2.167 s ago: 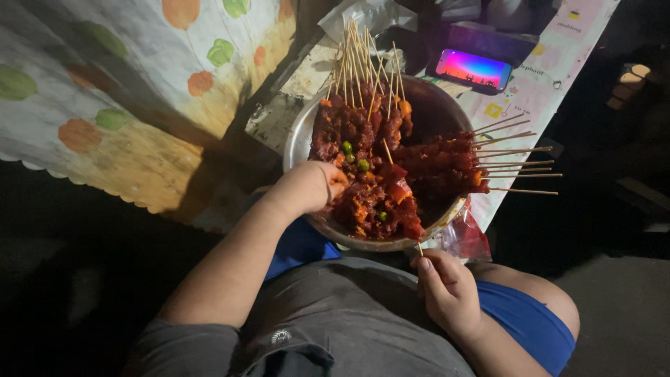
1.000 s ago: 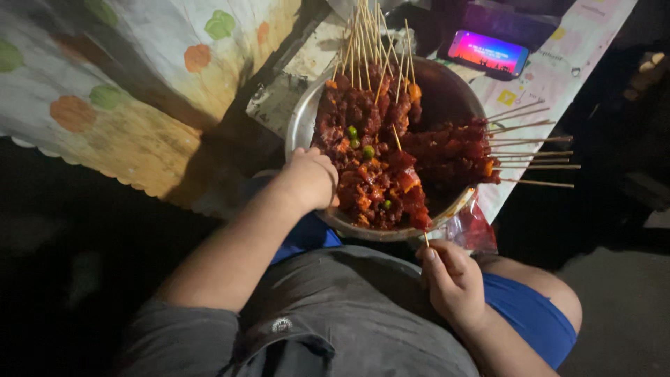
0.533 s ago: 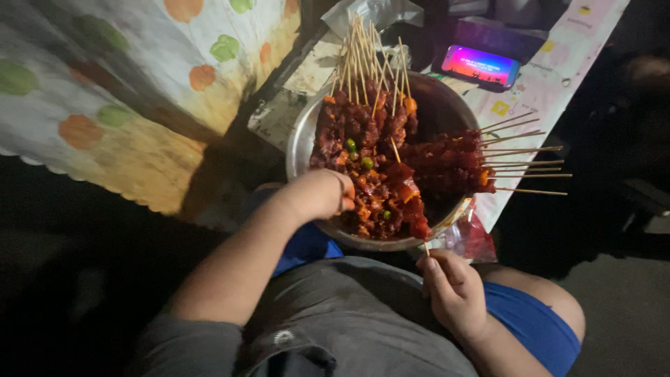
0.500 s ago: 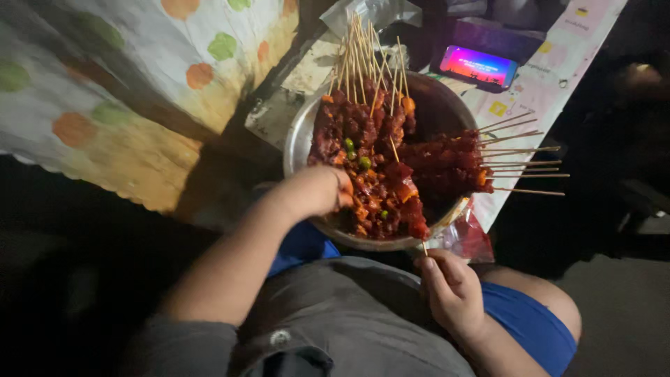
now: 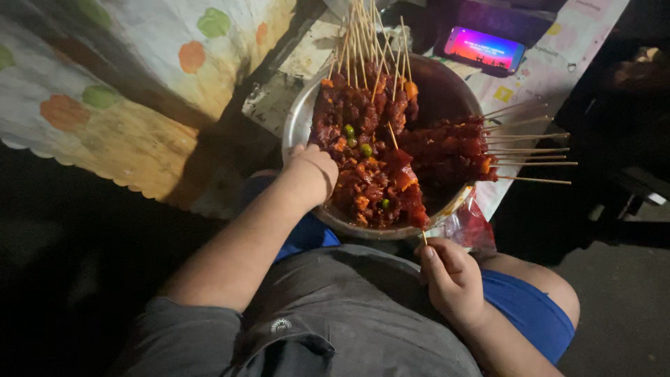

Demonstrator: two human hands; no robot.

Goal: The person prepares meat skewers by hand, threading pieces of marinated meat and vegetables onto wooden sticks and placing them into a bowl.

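Right now your left hand (image 5: 313,169) rests on the near left rim of the metal bowl (image 5: 300,122), fingers curled loosely over the edge and against the pile of meat skewers (image 5: 373,164); from this angle you cannot tell whether those fingers grip anything. Your right hand (image 5: 450,279) sits just below the bowl's near rim, over your lap, with thumb and fingers pinched narrowly around a thin wooden stick (image 5: 423,237) whose tip pokes up toward the bowl.

Your bowl sits at the table's edge, just above your knees. It is heaped with dark red marinated meat threaded on sticks, dotted with small green and orange bits. One bundle points its bare ends away from you, fanning upward; another bundle (image 5: 453,150) lies across the right side, its bare ends sticking out well past the rim to the right.

Beyond the bowl, a phone (image 5: 484,49) with a lit pink and purple screen lies on the table. To your left hangs a pale cloth (image 5: 139,91) printed with orange and green spots. A red-stained plastic bag (image 5: 469,225) sits under the bowl's right side, near your right hand.
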